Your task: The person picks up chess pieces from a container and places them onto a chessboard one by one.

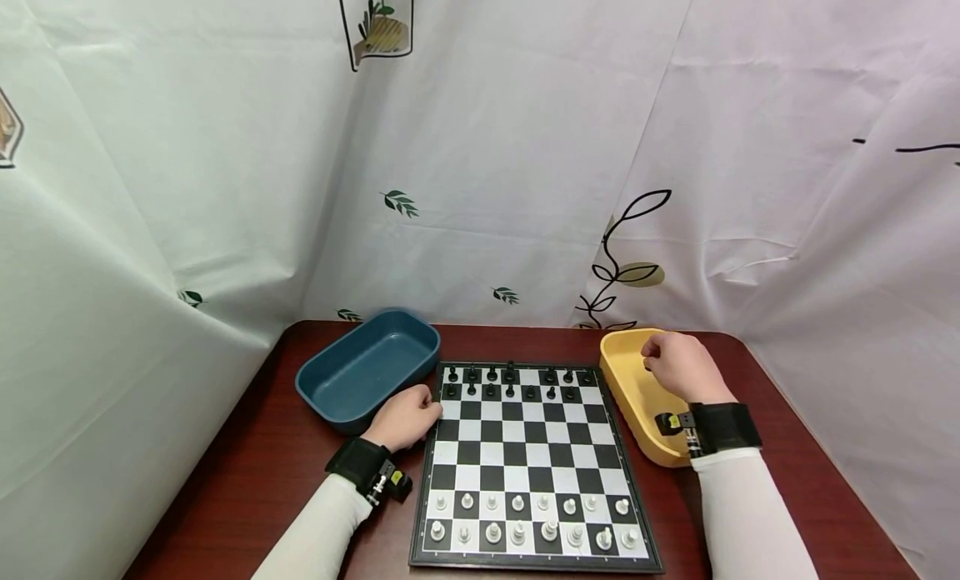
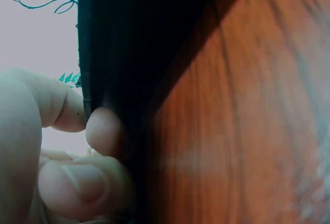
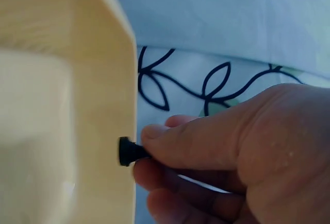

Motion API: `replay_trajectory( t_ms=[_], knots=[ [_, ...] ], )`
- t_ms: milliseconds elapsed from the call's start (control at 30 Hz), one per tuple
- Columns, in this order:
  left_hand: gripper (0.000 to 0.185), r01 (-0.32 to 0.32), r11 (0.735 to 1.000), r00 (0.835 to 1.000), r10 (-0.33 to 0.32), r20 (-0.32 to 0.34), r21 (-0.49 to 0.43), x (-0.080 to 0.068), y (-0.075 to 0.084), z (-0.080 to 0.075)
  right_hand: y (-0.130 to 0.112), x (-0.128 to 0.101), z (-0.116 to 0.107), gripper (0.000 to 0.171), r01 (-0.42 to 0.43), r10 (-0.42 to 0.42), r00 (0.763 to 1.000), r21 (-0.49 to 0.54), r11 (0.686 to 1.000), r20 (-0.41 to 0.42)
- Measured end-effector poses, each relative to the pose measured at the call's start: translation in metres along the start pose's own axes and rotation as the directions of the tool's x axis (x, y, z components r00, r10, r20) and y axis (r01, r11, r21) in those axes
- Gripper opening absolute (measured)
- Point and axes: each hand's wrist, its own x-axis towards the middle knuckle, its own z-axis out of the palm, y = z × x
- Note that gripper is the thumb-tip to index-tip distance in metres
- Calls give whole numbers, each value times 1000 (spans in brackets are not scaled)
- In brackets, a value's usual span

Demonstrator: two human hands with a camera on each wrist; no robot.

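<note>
Chessboard (image 1: 528,459) sits between my blue bin (image 1: 367,367) and yellow bin (image 1: 637,392) on the brown surface (image 1: 247,472); right grip (image 1: 682,367) pinches a black piece (image 3: 129,151), left grip (image 1: 405,417) curls on the board edge

blue tray (image 1: 367,372): on the counter, just beside the chessboard's far left corner
white chess pieces (image 1: 525,517): two rows along the chessboard's near edge
black chess pieces (image 1: 517,382): two rows along the chessboard's far edge
counter (image 1: 247,480): dark reddish wood, under the chessboard
backdrop (image 1: 510,172): pale sheets with leaf and vine prints, behind the chessboard
</note>
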Motion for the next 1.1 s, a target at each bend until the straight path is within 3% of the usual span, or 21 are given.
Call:
replay_trajectory(
  t_ms=[233, 667, 1100],
  knots=[
    [25, 8, 1000, 1000, -8, -1, -1, 0, 0, 0, -22, 1, -1, 3, 59, -58, 996, 8, 998, -73],
    [25, 3, 1000, 1000, -3, -4, 2, -1, 0, 0, -61, -1, 1, 10, 247, -252, 964, -61, 967, -87],
    [24, 5, 1000, 1000, -5, -6, 3, -1, 2, -1, -76, 0, 20, 10, 274, -274, 961, -1, 962, 40]
  ],
)
